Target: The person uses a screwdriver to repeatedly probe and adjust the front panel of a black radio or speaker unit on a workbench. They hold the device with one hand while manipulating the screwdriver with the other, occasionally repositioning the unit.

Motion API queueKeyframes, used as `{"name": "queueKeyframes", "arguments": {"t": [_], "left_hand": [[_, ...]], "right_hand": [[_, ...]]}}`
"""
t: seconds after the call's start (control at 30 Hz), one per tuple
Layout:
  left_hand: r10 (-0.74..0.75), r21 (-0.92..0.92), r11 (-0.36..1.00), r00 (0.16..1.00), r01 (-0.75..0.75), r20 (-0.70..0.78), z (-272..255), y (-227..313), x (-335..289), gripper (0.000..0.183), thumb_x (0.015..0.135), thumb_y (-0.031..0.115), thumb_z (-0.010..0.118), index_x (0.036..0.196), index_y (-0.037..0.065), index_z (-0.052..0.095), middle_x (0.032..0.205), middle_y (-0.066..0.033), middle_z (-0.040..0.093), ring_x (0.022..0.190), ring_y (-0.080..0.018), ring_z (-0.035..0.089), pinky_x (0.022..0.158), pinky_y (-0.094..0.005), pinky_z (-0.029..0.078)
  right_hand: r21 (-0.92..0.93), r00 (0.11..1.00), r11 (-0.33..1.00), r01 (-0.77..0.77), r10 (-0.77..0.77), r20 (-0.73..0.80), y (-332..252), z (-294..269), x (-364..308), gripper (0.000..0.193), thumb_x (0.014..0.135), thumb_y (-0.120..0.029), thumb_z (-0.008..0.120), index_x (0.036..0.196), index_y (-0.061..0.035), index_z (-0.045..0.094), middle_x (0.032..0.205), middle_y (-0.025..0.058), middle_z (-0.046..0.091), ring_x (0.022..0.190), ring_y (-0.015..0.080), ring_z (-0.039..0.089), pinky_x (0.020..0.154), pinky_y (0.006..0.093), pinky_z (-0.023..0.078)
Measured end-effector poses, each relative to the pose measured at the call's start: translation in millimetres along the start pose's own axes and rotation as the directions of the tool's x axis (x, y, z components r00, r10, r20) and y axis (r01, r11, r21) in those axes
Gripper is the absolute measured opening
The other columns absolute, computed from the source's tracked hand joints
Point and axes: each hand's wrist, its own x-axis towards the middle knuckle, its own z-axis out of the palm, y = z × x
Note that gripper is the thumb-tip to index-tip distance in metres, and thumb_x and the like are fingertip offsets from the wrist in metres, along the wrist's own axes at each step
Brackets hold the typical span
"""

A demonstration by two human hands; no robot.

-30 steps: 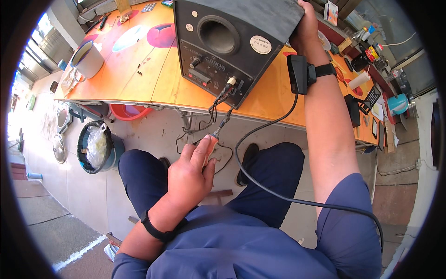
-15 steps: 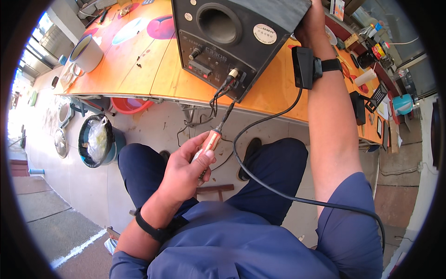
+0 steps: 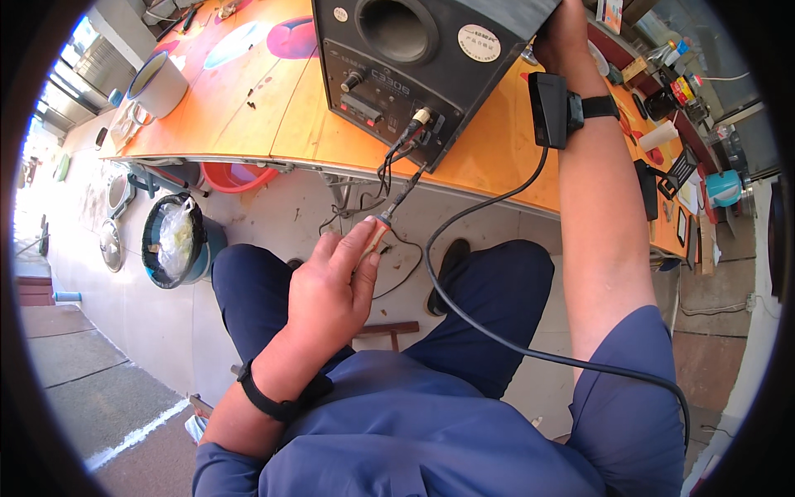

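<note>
A black box speaker rests on the orange table, its back panel with a round port and knobs facing me. My left hand is closed round the red-and-white handle of a screwdriver. The shaft runs up to the panel's lower edge, near the right corner; whether its tip sits in a screw is too small to tell. Cables hang from a plug on the panel beside the shaft. Against the speaker's upper right edge, my right hand grips it, its fingers partly hidden behind the box.
The orange table carries a white pot at left and several small tools and containers at right. Below stand a lined waste bin and a red basin. A thick black cable crosses over my lap from my right wrist.
My left hand has turned over on the screwdriver handle, its back now facing up and fingers covering more of the handle. My right hand stays on the speaker. The whole view has shifted slightly.
</note>
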Motion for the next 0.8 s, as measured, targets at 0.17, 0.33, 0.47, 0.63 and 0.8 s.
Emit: {"name": "queueKeyframes", "arguments": {"t": [0.17, 0.33, 0.47, 0.63, 0.8], "left_hand": [[-0.451, -0.604, 0.565, 0.823, 0.562, 0.344, 2.0, 7.9, 1.9, 0.043, 0.104, 0.018, 0.061, 0.145, 0.004, 0.055, 0.092, -0.0071, 0.066, 0.067, -0.0158, 0.062, 0.053, -0.0275, 0.048], [-0.427, -0.735, -0.16, 0.625, 0.658, 0.653, -7.8, 9.7, 6.8, 0.053, 0.103, 0.019, 0.063, 0.151, 0.004, 0.046, 0.095, -0.0105, 0.065, 0.063, -0.014, 0.058, 0.047, -0.0213, 0.042], [-0.412, -0.734, -0.134, 0.636, 0.666, 0.652, -6.9, 8.7, 6.8, 0.049, 0.1, 0.02, 0.065, 0.142, 0.002, 0.049, 0.099, -0.0107, 0.064, 0.068, -0.0135, 0.059, 0.047, -0.0221, 0.043], [-0.476, -0.664, 0.291, 0.706, 0.689, 0.524, -5.8, 3.5, 2.7, 0.044, 0.093, 0.01, 0.072, 0.131, 0.002, 0.051, 0.103, -0.008, 0.062, 0.077, -0.0116, 0.061, 0.05, -0.0221, 0.045], [-0.359, -0.319, 0.858, 0.914, 0.402, 0.188, -5.8, 4.0, -2.0, 0.038, 0.094, 0.012, 0.072, 0.127, 0.003, 0.056, 0.101, -0.0081, 0.06, 0.077, -0.0181, 0.065, 0.06, -0.0301, 0.054]], "right_hand": [[0.048, 0.999, 0.998, -0.029, 0.03, -0.022, 0.7, 0.3, 0.6, 0.04, 0.097, -0.038, 0.049, 0.11, -0.0065, 0.07, 0.1, 0.0067, 0.073, 0.094, 0.022, 0.07, 0.086, 0.0333, 0.054], [0.116, 0.999, 0.993, -0.02, 0.016, 0.032, 4.5, -0.2, 6.1, 0.041, 0.095, -0.039, 0.051, 0.11, -0.0057, 0.07, 0.101, 0.0078, 0.073, 0.094, 0.0236, 0.069, 0.086, 0.0345, 0.054], [0.002, 0.991, 0.998, -0.066, 0.066, -0.12, 1.3, -3.1, 3.7, 0.042, 0.095, -0.041, 0.052, 0.112, -0.0063, 0.069, 0.102, 0.0083, 0.073, 0.096, 0.0243, 0.069, 0.087, 0.0353, 0.054], [-0.006, 0.997, 1.0, -0.03, 0.029, -0.066, 0.8, -2.2, 1.8, 0.044, 0.095, -0.044, 0.053, 0.112, -0.0075, 0.07, 0.104, 0.008, 0.073, 0.097, 0.0236, 0.069, 0.087, 0.0353, 0.053], [-0.005, 0.998, 0.999, -0.033, 0.033, -0.046, 3.2, -5.0, 5.4, 0.044, 0.095, -0.044, 0.054, 0.111, -0.0071, 0.07, 0.103, 0.0078, 0.073, 0.096, 0.0233, 0.069, 0.087, 0.034, 0.053]]}}
